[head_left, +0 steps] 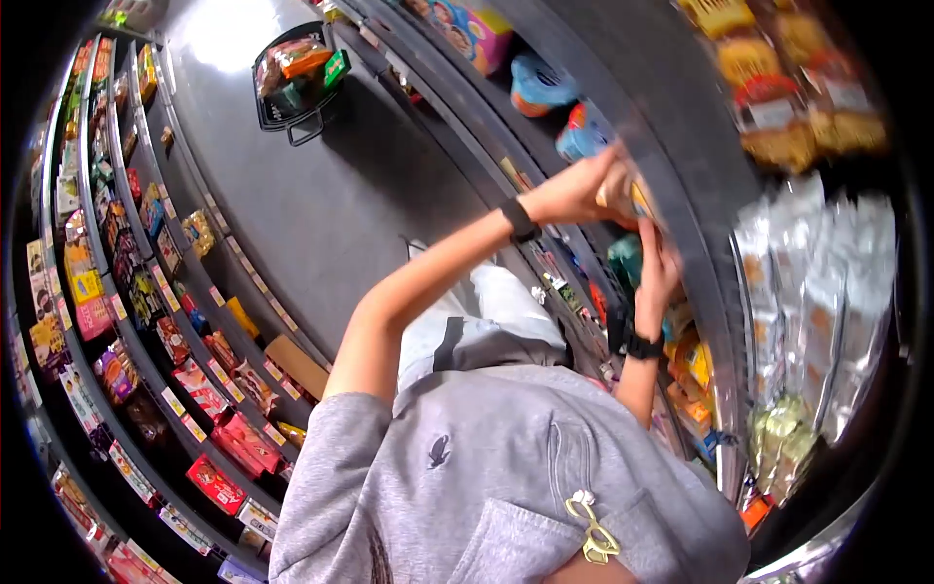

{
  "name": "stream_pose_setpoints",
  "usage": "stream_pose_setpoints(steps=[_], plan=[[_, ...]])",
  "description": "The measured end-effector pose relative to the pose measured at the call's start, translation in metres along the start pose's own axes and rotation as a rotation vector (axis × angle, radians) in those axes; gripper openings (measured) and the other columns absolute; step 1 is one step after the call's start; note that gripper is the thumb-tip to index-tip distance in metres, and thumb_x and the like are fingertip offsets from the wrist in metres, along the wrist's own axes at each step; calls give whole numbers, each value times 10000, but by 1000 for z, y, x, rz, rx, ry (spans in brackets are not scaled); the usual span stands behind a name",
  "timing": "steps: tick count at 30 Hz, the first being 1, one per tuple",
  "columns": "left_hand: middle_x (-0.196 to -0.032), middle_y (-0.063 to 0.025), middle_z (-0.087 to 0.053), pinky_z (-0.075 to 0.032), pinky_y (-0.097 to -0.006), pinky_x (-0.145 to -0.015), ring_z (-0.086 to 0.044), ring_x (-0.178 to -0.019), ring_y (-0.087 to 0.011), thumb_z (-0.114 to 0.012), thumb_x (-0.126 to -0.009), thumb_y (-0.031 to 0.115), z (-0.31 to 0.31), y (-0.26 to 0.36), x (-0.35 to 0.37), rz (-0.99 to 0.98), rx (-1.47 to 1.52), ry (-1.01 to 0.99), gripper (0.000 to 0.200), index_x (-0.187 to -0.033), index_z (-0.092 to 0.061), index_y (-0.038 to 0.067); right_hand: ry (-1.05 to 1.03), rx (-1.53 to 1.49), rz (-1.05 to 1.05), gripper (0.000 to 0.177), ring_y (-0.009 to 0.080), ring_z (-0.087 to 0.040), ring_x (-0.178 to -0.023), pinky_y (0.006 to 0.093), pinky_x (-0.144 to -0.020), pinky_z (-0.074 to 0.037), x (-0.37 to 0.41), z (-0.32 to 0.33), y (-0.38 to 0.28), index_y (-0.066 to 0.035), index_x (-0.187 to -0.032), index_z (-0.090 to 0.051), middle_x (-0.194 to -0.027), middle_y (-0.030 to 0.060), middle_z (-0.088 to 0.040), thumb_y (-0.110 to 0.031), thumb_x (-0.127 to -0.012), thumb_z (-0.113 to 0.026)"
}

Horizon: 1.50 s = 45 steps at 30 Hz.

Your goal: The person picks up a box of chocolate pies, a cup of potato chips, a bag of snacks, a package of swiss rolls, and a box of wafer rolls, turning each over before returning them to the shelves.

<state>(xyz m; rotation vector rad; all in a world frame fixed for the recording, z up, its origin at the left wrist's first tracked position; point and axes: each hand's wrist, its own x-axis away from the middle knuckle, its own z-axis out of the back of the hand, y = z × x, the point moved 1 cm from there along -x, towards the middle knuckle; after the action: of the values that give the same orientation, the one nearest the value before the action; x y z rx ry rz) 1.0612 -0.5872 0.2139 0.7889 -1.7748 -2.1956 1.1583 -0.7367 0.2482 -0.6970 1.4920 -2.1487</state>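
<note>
- Where the left-hand shelving point(175, 399) curves along the aisle, its tiers are packed with snack packets, red ones point(233, 443) along the lower front edge.
- A flat cardboard box point(297, 365) lies on the floor point(321, 214) against the foot of that shelving.
- Farther down the aisle, a black shopping basket point(282, 122) stands on the floor, well apart from the person, with several packets in it.
- The left hand point(574, 190) is stretched out to the front edge of the right-hand shelving point(681, 146), fingers clasped round an orange-and-yellow packet point(634, 200), which is blurred.
- The packet sits right at that shelf edge, held in the air, not resting on the shelf.
- The right hand point(659, 265) is raised just below the packet, fingers pointing up towards it. I cannot tell whether it grips anything or only steadies.
- Tall silver bags point(822, 311) stand in a row on the shelf beyond the hands.
- To my eye the work is midway. The basket is partly filled, and this packet is neither set down on the shelf nor in the basket.
</note>
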Motion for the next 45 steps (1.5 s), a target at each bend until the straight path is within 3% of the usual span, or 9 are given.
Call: stream_pose_setpoints(steps=[2,6,9,13,19,32,38,40,45], plan=[[-1155,-205,-498,-437,-344,-870,-528,-1054,-313,-758,-658,118,12,-8,21,-257,-18,259,822,-1293,-257,-27,118,-110,116,109,66,-535,-728,180,-642,-410,11,-4,4,-22,-907,-622,-833,11,-603,-93,-825,-614],[-1077,-100,-549,-410,-297,-902,-538,-1032,-165,-640,-779,43,70,-16,94,194,336,408,535,-1246,-381,16,-88,49,-341,299,19,-311,-447,181,-412,-203,41,-34,-9,-99,-610,-458,-515,-60,-360,-233,-848,-580],[-803,-55,-583,-512,-267,-633,-595,-733,-129,-509,-892,144,136,-61,168,348,732,863,152,-968,-489,14,-316,10,-310,247,23,-373,-439,169,-411,-263,44,-119,8,-74,-649,-516,-508,-50,-422,-195,-856,-572],[-719,-58,-599,-487,-252,-596,-593,-655,-126,-524,-862,175,272,-124,283,587,325,1039,157,-871,-544,20,-399,-118,-400,120,43,-450,-520,163,-460,-327,42,-271,41,-65,-778,-573,-626,-27,-504,-166,-841,-560],[-713,-92,-631,-483,-272,-609,-614,-638,-160,-507,-825,136,404,-180,432,906,-132,1021,156,-831,-548,-14,-712,97,-518,167,72,-579,-651,169,-557,-424,32,-437,45,-65,-901,-605,-745,22,-611,-216,-848,-558],[-748,-70,-612,-472,-228,-534,-589,-628,-125,-521,-849,149,575,-294,466,1105,580,1138,144,-895,-522,13,-804,-64,-869,344,174,-616,-719,255,-611,-483,5,-815,89,-21,-964,-552,-833,94,-618,-352,-885,-501],[-804,-65,-610,-494,-256,-590,-606,-672,-154,-513,-867,197,721,-405,428,1003,793,1248,206,-983,-513,27,-754,152,-392,473,177,-572,-939,258,-724,-465,-37,-986,141,-14,-1204,-430,-1043,121,-575,-325,-868,-549],[-861,-74,-623,-475,-256,-619,-587,-713,-144,-551,-829,226,773,-433,405,1087,354,1208,362,-1074,-503,-36,-553,84,-190,658,263,-430,-1169,320,-935,-371,-51,-1044,154,14,-1345,-237,-1263,188,-433,-319,-868,-545],[-1386,-262,-255,-195,-352,-1061,-204,-1312,-358,-524,-838,275,838,-524,358,803,119,1469,618,-1302,-310,-72,-699,457,119,788,374,-230,-1293,385,-1053,-207,-72,-1135,160,59,-1364,-112,-1396,277,-200,-319,-839,-563]])
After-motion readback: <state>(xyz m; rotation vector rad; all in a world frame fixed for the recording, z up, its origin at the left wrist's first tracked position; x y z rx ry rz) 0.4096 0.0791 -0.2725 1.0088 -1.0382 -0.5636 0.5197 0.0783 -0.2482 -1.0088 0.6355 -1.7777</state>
